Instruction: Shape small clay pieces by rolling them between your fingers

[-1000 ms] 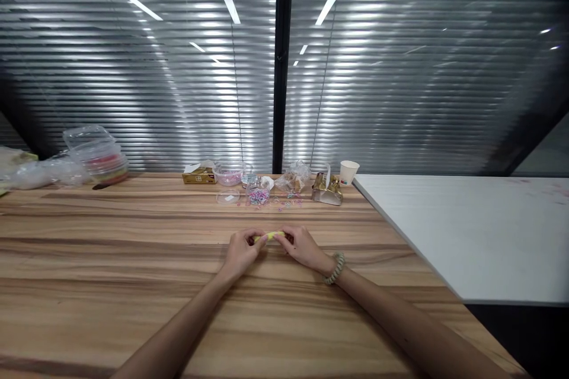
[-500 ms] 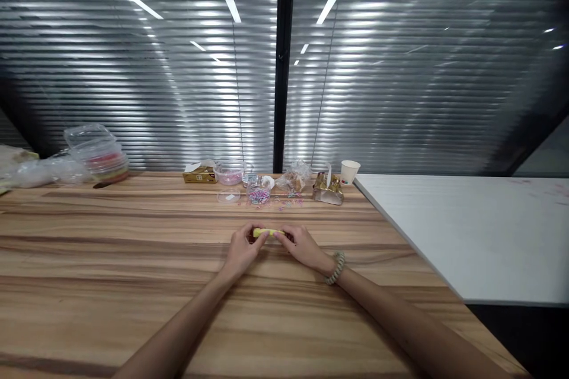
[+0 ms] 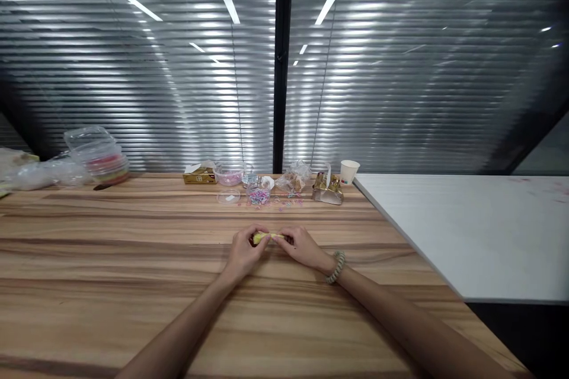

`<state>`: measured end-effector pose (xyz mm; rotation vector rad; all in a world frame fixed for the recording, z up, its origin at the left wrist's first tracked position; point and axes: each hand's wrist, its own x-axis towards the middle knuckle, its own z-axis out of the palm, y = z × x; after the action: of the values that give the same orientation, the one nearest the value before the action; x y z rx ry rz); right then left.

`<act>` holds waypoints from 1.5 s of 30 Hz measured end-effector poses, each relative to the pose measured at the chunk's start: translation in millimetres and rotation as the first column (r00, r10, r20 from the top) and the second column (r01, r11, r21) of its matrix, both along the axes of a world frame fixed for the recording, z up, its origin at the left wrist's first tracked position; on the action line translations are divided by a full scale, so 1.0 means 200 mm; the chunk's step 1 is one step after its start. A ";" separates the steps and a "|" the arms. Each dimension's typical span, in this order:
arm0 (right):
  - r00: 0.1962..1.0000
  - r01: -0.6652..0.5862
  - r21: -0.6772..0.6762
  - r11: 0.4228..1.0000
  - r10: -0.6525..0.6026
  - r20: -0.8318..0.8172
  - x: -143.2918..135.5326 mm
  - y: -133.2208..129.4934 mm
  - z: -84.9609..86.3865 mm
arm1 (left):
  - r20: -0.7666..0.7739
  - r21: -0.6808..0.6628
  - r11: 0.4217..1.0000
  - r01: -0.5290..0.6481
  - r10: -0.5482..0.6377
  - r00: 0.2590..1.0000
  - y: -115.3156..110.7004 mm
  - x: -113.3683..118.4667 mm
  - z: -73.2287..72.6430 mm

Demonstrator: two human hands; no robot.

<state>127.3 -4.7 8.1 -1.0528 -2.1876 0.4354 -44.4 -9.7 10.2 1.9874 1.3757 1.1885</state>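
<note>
A small yellow piece (image 3: pixel 260 238), long and narrow, lies between my two hands above the wooden table (image 3: pixel 133 296). My left hand (image 3: pixel 245 249) pinches its left part between thumb and fingers. At its right end my right hand (image 3: pixel 302 246) grips it the same way, with a beaded bracelet on that wrist. My thumbs are close together, and my fingers hide part of the piece. Beyond my hands stands a clear tub (image 3: pixel 258 193) of small coloured bits, some scattered around it.
At the back are a gold box (image 3: pixel 200 176), a round clear container (image 3: pixel 230 175), a lid (image 3: pixel 228 196), crumpled plastic (image 3: pixel 296 177), a gold packet (image 3: pixel 328 189) and a paper cup (image 3: pixel 349 172). Stacked containers (image 3: pixel 104 160) stand far left; a white table (image 3: pixel 471 237) adjoins at right.
The yellow piece sits slightly lower and more of its middle is covered by my fingers. My left fingers have closed further over it; my right hand has barely moved.
</note>
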 end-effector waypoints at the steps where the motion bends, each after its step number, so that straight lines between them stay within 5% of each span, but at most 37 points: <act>1: 1.000 0.003 -0.010 1.000 -0.003 -0.011 0.00 0.00 0.00 | 0.011 0.006 1.000 -0.013 0.013 1.000 0.00 0.00 0.00; 10: 0.972 0.008 -0.246 0.969 -0.064 -0.225 0.02 0.03 -0.01 | 0.321 -0.137 0.990 0.017 0.028 0.947 0.05 -0.01 -0.04; 16: 0.964 -0.044 -0.281 0.959 -0.032 -0.262 0.01 0.05 -0.03 | 0.403 -0.170 0.985 0.008 0.062 0.913 0.07 -0.03 -0.07; 45: 0.963 -0.038 -0.284 0.958 -0.041 -0.265 0.02 0.04 -0.01 | 0.451 -0.204 0.977 0.054 0.045 0.891 0.05 -0.01 -0.03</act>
<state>130.9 3.0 5.4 -1.0748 -1.9181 0.8653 -46.2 0.7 3.9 1.4429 1.1934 1.3362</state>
